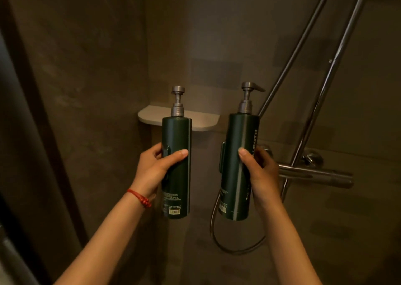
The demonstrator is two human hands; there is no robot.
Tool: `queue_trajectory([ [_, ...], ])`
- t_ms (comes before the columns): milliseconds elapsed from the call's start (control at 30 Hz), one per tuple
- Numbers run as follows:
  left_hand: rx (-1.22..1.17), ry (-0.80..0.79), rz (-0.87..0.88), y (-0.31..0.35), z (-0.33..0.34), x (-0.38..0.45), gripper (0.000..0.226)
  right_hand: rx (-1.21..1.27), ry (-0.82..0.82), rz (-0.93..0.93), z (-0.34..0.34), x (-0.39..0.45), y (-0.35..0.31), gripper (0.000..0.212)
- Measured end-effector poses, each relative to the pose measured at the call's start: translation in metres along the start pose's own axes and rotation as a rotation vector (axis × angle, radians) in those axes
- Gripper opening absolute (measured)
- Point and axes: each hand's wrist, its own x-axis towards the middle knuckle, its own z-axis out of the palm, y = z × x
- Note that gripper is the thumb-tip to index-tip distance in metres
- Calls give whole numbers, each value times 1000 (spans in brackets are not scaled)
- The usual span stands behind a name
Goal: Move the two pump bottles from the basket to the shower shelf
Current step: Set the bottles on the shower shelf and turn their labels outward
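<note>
Two tall dark green pump bottles with grey pump heads are held upright in the air in front of the shower wall. My left hand [156, 167] grips the left pump bottle [176, 133] around its middle; a red cord sits on that wrist. My right hand [259, 172] grips the right pump bottle [239, 133], which shows white lettering on its side. The pale corner shower shelf [201, 120] is fixed to the wall behind and between the bottles, at the height of their shoulders, with nothing on it. The basket is not in view.
Chrome shower rails [314, 85] slant up at the right. A chrome mixer bar with a knob [314, 172] juts out just right of my right hand. A shower hose [227, 241] loops below the right bottle. A dark door frame [32, 133] runs down the left side.
</note>
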Motion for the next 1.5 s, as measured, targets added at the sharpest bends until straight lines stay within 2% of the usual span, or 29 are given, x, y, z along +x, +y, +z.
queue_trajectory([
  [233, 10, 2, 92, 31, -10, 27, 46, -18, -23, -114, 26, 27, -26, 36],
  [400, -20, 6, 176, 59, -17, 50, 45, 0, -16, -200, 48, 46, -45, 30],
  [500, -48, -5, 213, 74, -20, 68, 44, 14, 4, -246, 60, 59, -54, 41],
  [567, -57, 3, 227, 81, -21, 80, 34, 28, 20, -266, 67, 69, -57, 43],
  [833, -60, 62, 241, 92, -22, 129, 30, 11, -2, -340, 85, 120, -64, 33],
  [1200, -3, 119, 272, 76, -12, 181, 33, 42, -2, -352, 98, 186, -33, 31],
  [1500, 26, 124, 287, 55, -16, 210, 31, -20, -22, -330, 105, 209, 6, 54],
])
